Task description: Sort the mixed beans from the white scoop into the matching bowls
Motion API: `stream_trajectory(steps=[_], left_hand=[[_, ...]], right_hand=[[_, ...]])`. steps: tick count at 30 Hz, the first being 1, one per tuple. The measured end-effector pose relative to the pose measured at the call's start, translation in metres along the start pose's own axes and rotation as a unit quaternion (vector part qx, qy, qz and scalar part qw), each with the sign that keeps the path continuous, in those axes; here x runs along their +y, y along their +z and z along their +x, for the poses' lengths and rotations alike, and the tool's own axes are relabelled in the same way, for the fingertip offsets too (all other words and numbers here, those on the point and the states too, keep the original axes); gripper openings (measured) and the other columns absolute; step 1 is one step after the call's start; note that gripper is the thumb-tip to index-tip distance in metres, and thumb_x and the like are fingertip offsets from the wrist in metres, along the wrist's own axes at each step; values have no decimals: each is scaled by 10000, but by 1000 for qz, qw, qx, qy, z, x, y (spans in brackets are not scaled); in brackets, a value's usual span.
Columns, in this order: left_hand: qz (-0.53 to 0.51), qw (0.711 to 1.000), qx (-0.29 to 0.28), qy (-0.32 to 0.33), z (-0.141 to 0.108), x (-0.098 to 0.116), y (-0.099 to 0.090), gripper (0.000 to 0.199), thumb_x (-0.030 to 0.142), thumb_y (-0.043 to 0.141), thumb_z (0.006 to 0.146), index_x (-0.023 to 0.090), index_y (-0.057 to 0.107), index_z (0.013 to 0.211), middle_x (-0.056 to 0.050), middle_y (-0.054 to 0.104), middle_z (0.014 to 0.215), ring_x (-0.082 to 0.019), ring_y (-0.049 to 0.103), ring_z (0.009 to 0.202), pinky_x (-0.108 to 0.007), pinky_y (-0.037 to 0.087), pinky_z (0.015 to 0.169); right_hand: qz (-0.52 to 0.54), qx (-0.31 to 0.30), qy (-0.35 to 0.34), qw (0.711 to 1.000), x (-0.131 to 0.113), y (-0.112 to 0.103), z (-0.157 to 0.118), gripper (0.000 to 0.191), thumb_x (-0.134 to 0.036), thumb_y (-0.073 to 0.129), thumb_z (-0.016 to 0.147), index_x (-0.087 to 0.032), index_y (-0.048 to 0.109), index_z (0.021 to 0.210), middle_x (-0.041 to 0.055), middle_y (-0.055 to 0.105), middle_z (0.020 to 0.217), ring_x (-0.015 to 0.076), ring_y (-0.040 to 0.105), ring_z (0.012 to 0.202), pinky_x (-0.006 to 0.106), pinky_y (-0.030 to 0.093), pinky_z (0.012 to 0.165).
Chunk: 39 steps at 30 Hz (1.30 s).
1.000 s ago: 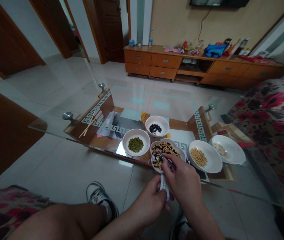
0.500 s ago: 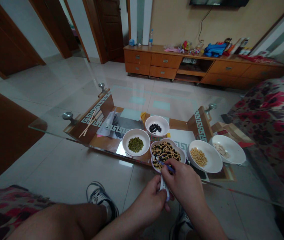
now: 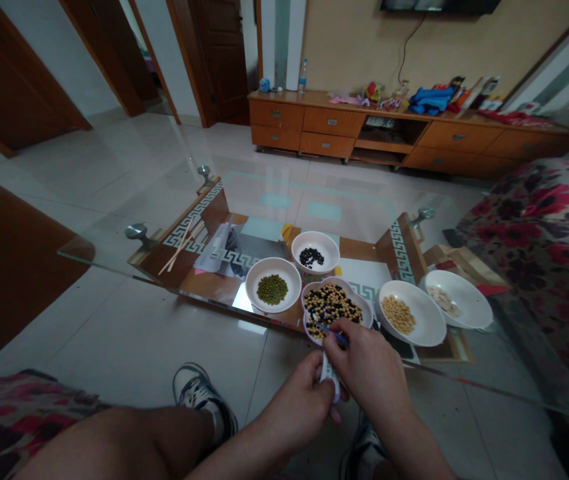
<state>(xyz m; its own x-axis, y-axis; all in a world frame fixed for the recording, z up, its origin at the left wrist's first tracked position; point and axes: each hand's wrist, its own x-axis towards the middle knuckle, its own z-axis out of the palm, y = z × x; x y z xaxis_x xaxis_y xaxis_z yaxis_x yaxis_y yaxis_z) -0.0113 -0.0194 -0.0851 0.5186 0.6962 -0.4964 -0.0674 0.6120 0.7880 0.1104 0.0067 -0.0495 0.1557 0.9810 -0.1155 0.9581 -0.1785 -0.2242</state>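
Note:
My right hand (image 3: 367,353) is closed in a pinch on blue tweezers (image 3: 337,333). Their tips point down into a flower-shaped bowl (image 3: 367,313) with a lilac rim, holding mixed yellow and dark beans (image 3: 331,303). Below the bowl's near edge, my left hand (image 3: 311,387) is wrapped round a white handle (image 3: 331,377) with lilac edges; whether it joins the bowl I cannot tell. Around it stand round white bowls: one with green beans (image 3: 272,289), one with black beans (image 3: 311,257), one with yellow beans (image 3: 398,314), and one with pale flat pieces (image 3: 443,301).
All bowls stand on a glass table (image 3: 129,267) with a see-through edge. Chopsticks (image 3: 177,250) and papers (image 3: 221,250) show at its left. A flowered sofa (image 3: 549,227) is on the right. A low wooden cabinet (image 3: 329,127) runs along the far wall.
The tweezers' tips have shifted slightly within the flower-shaped bowl. Both hands keep nearly the same place and hold, and the other bowls look unchanged.

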Motion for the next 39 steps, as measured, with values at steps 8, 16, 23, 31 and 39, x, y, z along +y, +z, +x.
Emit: stream_trajectory(steps=[8,16,23,31,39], left_hand=[[-4,1000,-4,3,0,3,1,242,152,423,809,160,529,1025,3,570,787,-85,498,577,-207,365,531],[4,1000,-2,3,0,2,0,268,134,406,807,148,531,1043,7,566,786,-81,504,570,-211,371,542],[4,1000,-4,9,0,1,0,246,131,404,812,142,529,1024,1,571,797,-80,505,572,-209,371,537],[6,1000,-6,3,-1,1,1,273,142,404,824,139,522,1071,3,570,799,-78,502,572,-210,379,542],[0,1000,-2,6,0,3,1,313,143,418,814,137,536,1104,-1,565,797,-86,498,576,-212,383,529]], right_hand=[[1,0,-5,1000,0,0,-1,198,-325,525,845,-253,709,860,20,710,725,165,650,647,253,286,522],[-1,-4,2,1000,1,-1,-1,187,-329,521,849,-280,700,832,5,705,713,176,643,645,254,266,526],[1,-7,-2,1000,2,-1,-1,190,-323,523,850,-268,705,858,14,709,727,170,643,652,253,259,529],[5,-4,-4,1000,1,0,-1,186,-328,525,850,-266,700,833,9,709,720,169,641,651,248,260,531],[55,76,-37,995,1,5,-1,167,-325,551,851,-265,706,871,-1,730,747,181,671,667,252,353,560]])
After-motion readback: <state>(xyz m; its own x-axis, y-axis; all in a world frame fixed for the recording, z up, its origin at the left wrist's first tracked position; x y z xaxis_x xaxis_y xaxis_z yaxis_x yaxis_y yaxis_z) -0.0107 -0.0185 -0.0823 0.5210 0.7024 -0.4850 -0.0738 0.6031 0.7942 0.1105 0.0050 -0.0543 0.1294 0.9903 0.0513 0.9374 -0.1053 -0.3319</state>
